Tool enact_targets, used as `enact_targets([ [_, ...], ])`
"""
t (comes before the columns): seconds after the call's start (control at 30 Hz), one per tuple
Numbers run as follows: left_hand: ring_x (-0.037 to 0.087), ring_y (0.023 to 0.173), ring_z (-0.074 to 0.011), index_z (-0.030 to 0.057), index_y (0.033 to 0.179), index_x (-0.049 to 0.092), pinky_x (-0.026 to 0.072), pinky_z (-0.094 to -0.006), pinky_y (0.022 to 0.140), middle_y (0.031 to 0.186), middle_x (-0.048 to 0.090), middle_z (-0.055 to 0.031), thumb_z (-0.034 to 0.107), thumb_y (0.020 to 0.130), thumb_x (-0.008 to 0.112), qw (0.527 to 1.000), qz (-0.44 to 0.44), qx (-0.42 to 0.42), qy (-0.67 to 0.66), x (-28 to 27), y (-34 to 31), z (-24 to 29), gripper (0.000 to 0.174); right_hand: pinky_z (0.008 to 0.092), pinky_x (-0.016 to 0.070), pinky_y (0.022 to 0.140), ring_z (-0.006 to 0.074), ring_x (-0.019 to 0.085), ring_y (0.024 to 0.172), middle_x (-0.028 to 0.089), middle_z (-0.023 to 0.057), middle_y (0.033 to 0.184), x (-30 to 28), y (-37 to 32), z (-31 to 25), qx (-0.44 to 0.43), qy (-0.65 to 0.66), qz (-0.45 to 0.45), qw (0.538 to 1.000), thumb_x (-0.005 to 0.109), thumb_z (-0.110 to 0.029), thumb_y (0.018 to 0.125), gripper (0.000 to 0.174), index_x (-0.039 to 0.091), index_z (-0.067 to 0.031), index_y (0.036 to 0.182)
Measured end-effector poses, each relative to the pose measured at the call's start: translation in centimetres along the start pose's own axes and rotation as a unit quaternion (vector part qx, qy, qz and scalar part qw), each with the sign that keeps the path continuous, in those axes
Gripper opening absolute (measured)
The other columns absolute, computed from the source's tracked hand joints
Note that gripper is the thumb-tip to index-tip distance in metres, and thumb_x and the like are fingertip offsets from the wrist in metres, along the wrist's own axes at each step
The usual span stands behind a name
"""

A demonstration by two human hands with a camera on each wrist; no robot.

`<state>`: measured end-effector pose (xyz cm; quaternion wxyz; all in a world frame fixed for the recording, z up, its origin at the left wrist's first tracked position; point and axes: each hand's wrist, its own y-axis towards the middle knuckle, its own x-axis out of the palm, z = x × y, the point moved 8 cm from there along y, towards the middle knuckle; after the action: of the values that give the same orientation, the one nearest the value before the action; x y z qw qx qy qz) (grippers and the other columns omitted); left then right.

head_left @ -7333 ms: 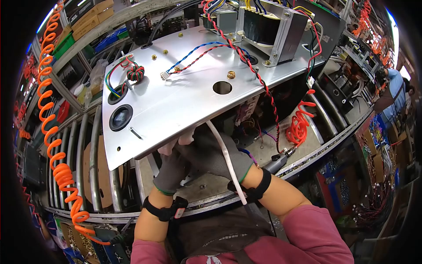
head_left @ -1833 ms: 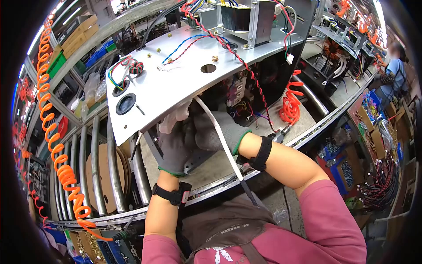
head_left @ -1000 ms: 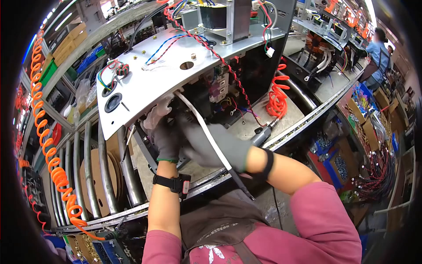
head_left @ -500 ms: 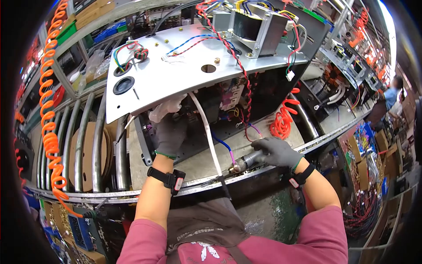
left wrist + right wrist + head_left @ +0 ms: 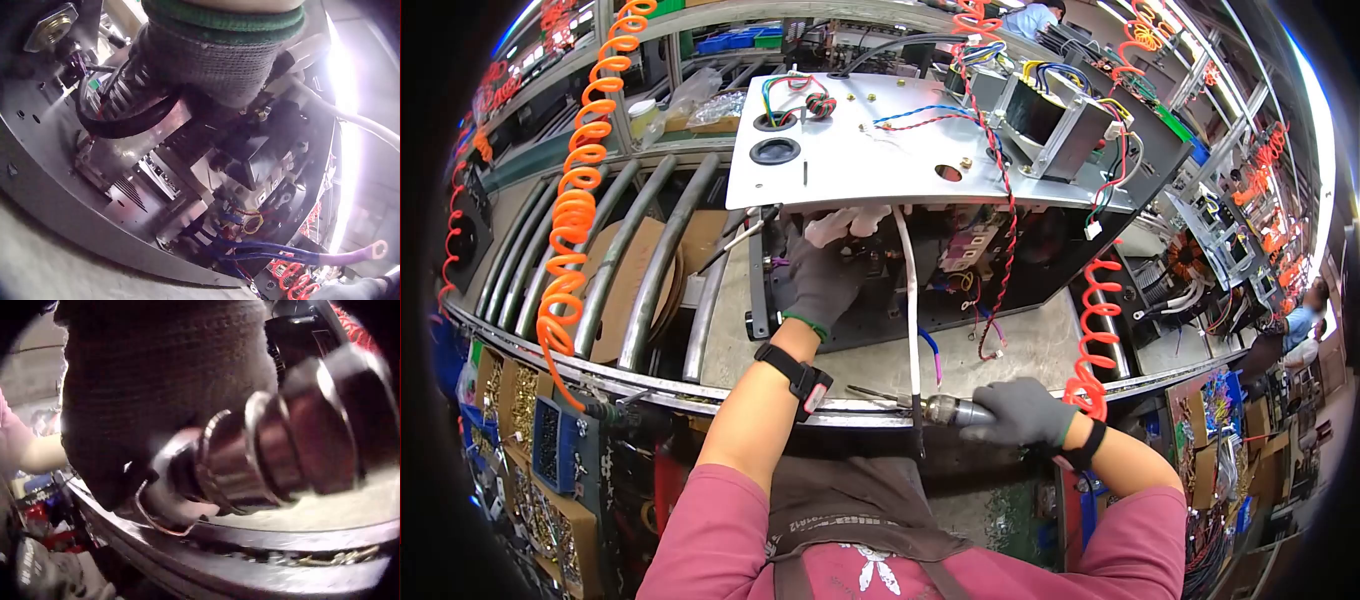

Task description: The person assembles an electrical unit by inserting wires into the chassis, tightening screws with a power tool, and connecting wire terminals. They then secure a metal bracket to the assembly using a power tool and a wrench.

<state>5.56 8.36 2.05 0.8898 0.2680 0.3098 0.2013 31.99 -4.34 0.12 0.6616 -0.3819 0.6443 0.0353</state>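
Blue bin (image 5: 583, 458) at lower left holds small dark parts (image 5: 555, 442); a cardboard box (image 5: 582, 540) beside it, brassy pieces (image 5: 530, 510). At the bench's (image 5: 1045, 345) near edge, the right hand (image 5: 1025, 412) grips a power driver (image 5: 962, 412), bit leftward, long axis roughly along that edge; a white cable (image 5: 913, 310) seemingly crosses before it. Under the silver panel (image 5: 850, 155), the left hand's (image 5: 825, 282) fingers are hidden; I cannot tell its hold.

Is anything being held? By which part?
The right hand grips the tool by its thick end; I can't tell if the left hand holds anything.
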Motion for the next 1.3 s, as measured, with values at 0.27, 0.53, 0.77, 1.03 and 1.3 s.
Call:
enact_targets([
  [0.27,0.062,0.102,-0.0281,0.0032,0.109,0.064,0.0475,-0.0349,0.087,0.109,0.067,-0.0168,0.017,0.075,0.069,0.999,-0.013,0.012,-0.048,0.8,-0.3,0.9,0.037,0.0258,0.0443,0.061,0.0061,0.053,0.072,0.060,0.0013,0.080,7.3,-4.7,-3.9,0.065,0.611,0.090,0.784,0.060,-0.036,0.091,0.037,0.061,-0.0009,0.101],
  [0.53,0.059,0.105,-0.0335,0.0093,0.111,0.063,0.0454,-0.0393,0.090,0.109,0.066,-0.0152,0.022,0.073,0.067,0.992,-0.108,-0.024,0.064,-0.9,0.5,1.9,0.040,0.0237,0.0485,0.049,0.0110,0.059,0.057,0.061,0.0045,0.075,5.4,0.9,-7.9,0.032,0.731,0.162,0.662,0.047,-0.046,0.097,0.041,0.056,-0.0067,0.099],
  [0.77,0.056,0.102,-0.0369,0.0167,0.125,0.053,0.0451,-0.0446,0.087,0.113,0.060,-0.0139,0.024,0.076,0.065,0.993,-0.024,0.107,0.051,-2.2,-0.2,3.2,0.051,0.0247,0.0478,0.049,0.0127,0.062,0.056,0.060,0.0059,0.072,3.6,1.9,-7.3,0.051,0.731,0.161,0.662,0.048,-0.041,0.097,0.041,0.054,-0.0006,0.102],
  [1.03,0.057,0.107,-0.0307,0.0123,0.115,0.062,0.0438,-0.0400,0.092,0.110,0.064,-0.0137,0.030,0.078,0.064,0.996,-0.078,0.001,0.040,-1.9,-0.3,2.3,0.042,0.0233,0.0455,0.047,0.0117,0.060,0.053,0.058,0.0054,0.068,3.1,1.1,-7.4,0.054,0.716,0.160,0.678,0.048,-0.040,0.097,0.040,0.053,0.0000,0.097],
  [1.3,0.059,0.106,-0.0314,0.0128,0.113,0.064,0.0441,-0.0387,0.092,0.108,0.065,-0.0134,0.035,0.078,0.064,0.996,-0.074,-0.028,0.041,-0.9,-0.7,0.8,0.041,0.0245,0.0457,0.047,0.0105,0.057,0.049,0.057,0.0055,0.065,3.2,1.4,-6.9,0.069,0.715,0.165,0.676,0.049,-0.035,0.097,0.035,0.055,-0.0005,0.095],
])
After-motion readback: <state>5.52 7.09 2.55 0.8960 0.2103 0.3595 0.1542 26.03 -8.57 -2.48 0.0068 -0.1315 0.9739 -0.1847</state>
